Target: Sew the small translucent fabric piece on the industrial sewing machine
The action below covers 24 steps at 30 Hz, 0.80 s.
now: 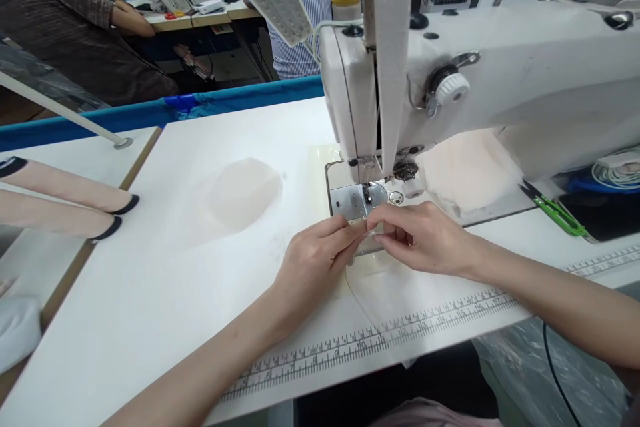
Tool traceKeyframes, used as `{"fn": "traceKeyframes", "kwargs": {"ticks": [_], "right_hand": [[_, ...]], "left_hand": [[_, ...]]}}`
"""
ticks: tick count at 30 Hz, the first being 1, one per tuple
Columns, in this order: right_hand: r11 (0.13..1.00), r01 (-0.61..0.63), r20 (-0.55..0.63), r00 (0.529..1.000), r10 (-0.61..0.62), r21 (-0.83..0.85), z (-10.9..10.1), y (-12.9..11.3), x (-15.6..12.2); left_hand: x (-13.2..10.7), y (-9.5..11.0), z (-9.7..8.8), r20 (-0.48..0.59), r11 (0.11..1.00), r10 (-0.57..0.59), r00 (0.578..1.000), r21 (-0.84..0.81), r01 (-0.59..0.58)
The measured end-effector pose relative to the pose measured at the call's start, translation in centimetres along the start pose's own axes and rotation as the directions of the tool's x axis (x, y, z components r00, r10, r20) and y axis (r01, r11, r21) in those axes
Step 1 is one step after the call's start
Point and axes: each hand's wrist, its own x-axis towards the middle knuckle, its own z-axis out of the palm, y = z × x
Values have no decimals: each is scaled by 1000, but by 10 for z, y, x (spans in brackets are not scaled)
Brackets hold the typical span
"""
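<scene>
My left hand [315, 260] and my right hand [417, 237] meet in front of the presser foot [370, 195] of a white sewing machine [500, 73]. Both pinch the edge of a thin, sheer pale fabric piece [395, 287] that lies on the white table [165, 293]. Fingertips of the two hands touch just below the metal needle plate [350, 203]. The fabric is nearly see-through and its outline is faint.
Another sheer pale piece [245, 193] lies to the left. A pile of pale pieces [465, 177] sits under the machine arm. Green thread snips [555, 210] lie at right. A printed ruler [400, 333] runs along the front edge. Another person's sleeve [75, 7] shows behind.
</scene>
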Motion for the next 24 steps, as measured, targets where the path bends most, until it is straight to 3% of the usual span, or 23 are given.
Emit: {"fn": "traceKeyframes", "kwargs": {"ticks": [9, 17, 21, 24], "right_hand": [[1000, 14, -10, 1000, -14, -22, 0, 0, 0], [994, 81, -91, 992, -88, -69, 2, 2, -1], [959, 139, -143, 974, -177, -246, 2, 2, -2], [876, 173, -145, 954, -262, -451, 2, 2, -3]], "left_hand": [[-2, -1, 0, -55, 976, 118, 991, 188, -106], [-4, -3, -1, -74, 981, 105, 992, 173, -91], [-5, -4, 0, -105, 981, 80, 991, 187, -59], [-5, -3, 0, -104, 986, 78, 992, 154, -62]]}}
